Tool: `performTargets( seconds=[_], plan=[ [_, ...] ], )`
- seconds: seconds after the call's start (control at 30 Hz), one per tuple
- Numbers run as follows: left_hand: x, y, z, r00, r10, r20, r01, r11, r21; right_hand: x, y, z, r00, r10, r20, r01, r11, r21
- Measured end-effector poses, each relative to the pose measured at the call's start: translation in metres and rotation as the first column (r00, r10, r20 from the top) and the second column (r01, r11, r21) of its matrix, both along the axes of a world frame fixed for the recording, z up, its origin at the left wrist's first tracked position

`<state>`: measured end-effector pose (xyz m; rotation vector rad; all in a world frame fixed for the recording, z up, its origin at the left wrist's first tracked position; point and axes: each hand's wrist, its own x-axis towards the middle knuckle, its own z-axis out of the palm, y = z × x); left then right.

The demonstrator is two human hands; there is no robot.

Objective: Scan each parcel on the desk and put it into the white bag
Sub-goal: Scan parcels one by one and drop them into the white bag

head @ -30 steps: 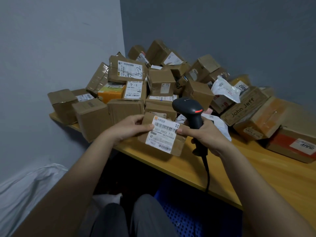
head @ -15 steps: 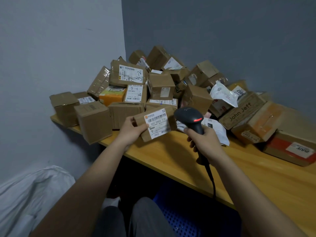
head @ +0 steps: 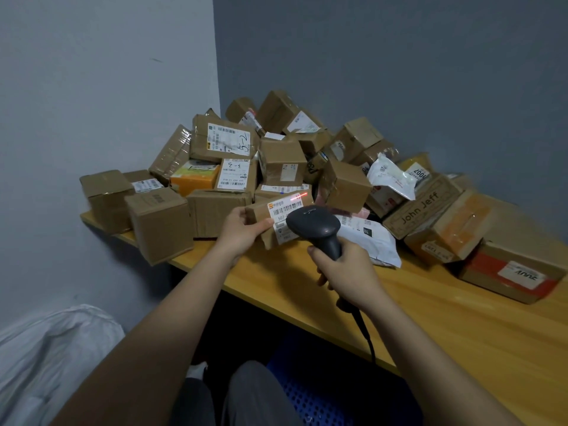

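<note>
At the bottom of the frame, the person's grey-clad knees [head: 233, 398] sit beside a blue perforated crate [head: 310, 398], and the white bag [head: 52, 358] lies crumpled at lower left. Just above centre-right, the right hand [head: 347, 272] has its grip clamped round the handle of a black barcode scanner [head: 313, 226], whose cable [head: 365, 336] hangs down past the edge of the wooden worktop [head: 461, 327]. Left of centre, the left hand [head: 242, 232] has its grip closed on the end of a small brown parcel [head: 276, 213], thumb on its white label, holding it up just behind the scanner's head. A red scan line [head: 299, 196] glows on the label's upper right edge. Beyond, a heap of cardboard parcels [head: 276, 158] fills the worktop's far corner against the grey walls, with a white poly mailer [head: 368, 238] right of the scanner and a box marked "John Jeff" [head: 421, 207] further right.
</note>
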<state>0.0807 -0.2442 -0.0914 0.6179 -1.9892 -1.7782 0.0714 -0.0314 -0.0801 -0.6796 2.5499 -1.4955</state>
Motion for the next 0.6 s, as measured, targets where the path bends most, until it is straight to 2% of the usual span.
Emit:
performTargets(
  seconds=[0.23, 0.6],
  plan=[
    [-0.002, 0.000, 0.001, 1.000, 0.000, 0.000, 0.000, 1.000, -0.002, -0.001, 0.003, 0.004, 0.999, -0.005, 0.034, 0.003, 0.999, 0.039],
    [0.011, -0.008, -0.003, 0.999, 0.038, -0.034, -0.037, 0.999, 0.022, 0.007, 0.001, 0.002, 0.995, 0.068, 0.069, -0.064, 0.996, -0.062]
  ],
)
